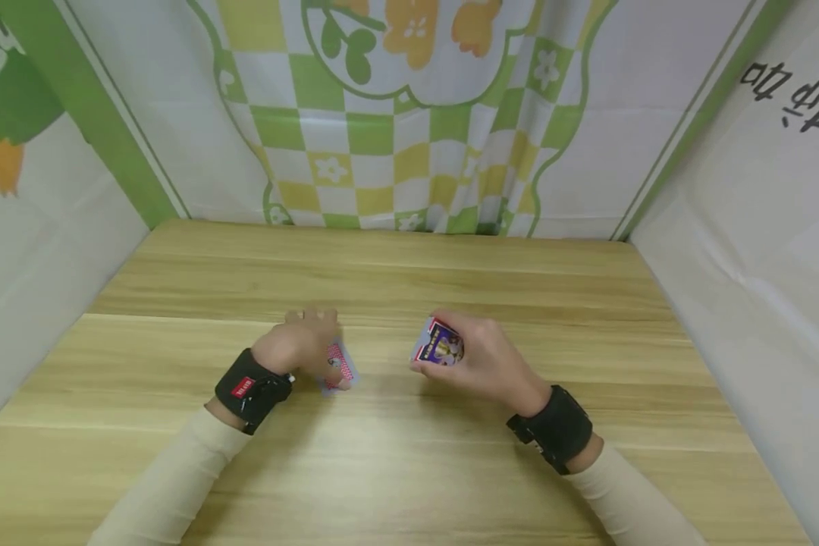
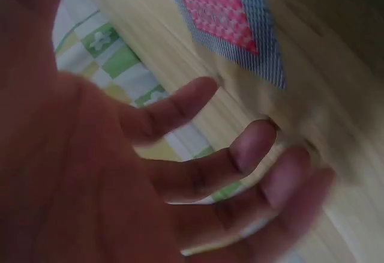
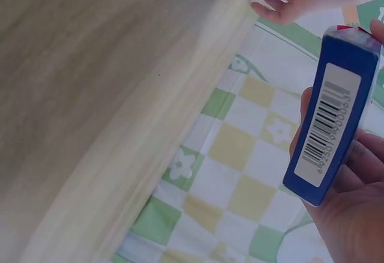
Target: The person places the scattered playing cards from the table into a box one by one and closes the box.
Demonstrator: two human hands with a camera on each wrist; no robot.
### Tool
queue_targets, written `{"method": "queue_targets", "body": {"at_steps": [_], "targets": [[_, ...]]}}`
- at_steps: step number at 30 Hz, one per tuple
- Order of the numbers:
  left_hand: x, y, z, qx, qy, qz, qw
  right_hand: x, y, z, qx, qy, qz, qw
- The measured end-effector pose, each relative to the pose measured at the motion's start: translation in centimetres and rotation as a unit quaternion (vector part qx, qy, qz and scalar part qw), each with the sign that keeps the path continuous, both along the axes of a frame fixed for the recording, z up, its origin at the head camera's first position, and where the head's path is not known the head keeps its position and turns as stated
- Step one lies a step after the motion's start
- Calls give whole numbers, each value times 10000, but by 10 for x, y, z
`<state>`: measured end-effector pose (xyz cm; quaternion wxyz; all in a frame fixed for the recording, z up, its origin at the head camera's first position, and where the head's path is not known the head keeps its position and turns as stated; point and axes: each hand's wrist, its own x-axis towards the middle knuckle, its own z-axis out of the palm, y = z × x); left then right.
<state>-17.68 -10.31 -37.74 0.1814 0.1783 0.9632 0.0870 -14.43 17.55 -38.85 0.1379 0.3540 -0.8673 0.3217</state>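
My right hand point(image 1: 487, 356) grips a playing-card box point(image 1: 444, 345) between thumb and fingers, above the table. The box has a dark picture panel with red and white edging. In the right wrist view its blue narrow side point(image 3: 333, 116) shows a white barcode label. To the left, my left hand point(image 1: 300, 345) is over a playing card point(image 1: 339, 362) with a red patterned back and pale border, partly hiding it. The left wrist view shows the left fingers point(image 2: 252, 146) spread and slightly bent, with the card point(image 2: 219, 14) beyond them and nothing in the palm.
The wooden table point(image 1: 409, 470) runs back to a green, yellow and white checked cloth point(image 1: 375, 163). White cloth walls point(image 1: 744, 250) stand along both sides. A black band point(image 1: 252, 387) is strapped round each wrist.
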Motion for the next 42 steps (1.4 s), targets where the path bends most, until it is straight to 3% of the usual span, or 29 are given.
{"method": "queue_targets", "body": {"at_steps": [2, 5, 12, 21, 26, 29, 31, 33, 36, 38, 39, 42], "targets": [[-2, -5, -3, -13, -283, 160, 9995, 0, -1, -1, 23, -26, 6, 10000], [-4, -6, -6, 485, -491, 345, 9970, 0, -1, -2, 29, -28, 10, 10000], [-2, -3, -8, 5, 17, 293, 9996, 1, -3, -4, 79, -89, 32, 9999], [-3, -2, -9, 709, -325, 517, 9956, 1, -4, -4, 147, -47, 58, 9999], [-5, -1, -11, 691, -457, 694, 9941, 1, -5, -5, 135, -105, 164, 9997], [-6, 1, -12, 604, -353, 416, 9967, 2, -5, -6, 123, -124, 168, 9997], [-6, 3, -8, 893, -272, 142, 9955, 2, -5, -7, 120, -129, 156, 9997], [-5, 5, 1, 1589, -207, -37, 9871, 2, -4, -8, 123, -142, 148, 9997], [2, 9, 19, 2977, -559, 32, 9530, 1, -4, -8, 99, -153, 175, 9997], [9, 14, 30, 3561, -707, 150, 9316, 1, -4, -7, 80, -150, 208, 9996], [11, 16, 33, 3695, -742, 177, 9261, 0, -4, -7, 63, -130, 233, 9996], [18, 24, 36, 3629, -432, 41, 9308, 0, -5, -6, 55, -39, 277, 9996]]}}
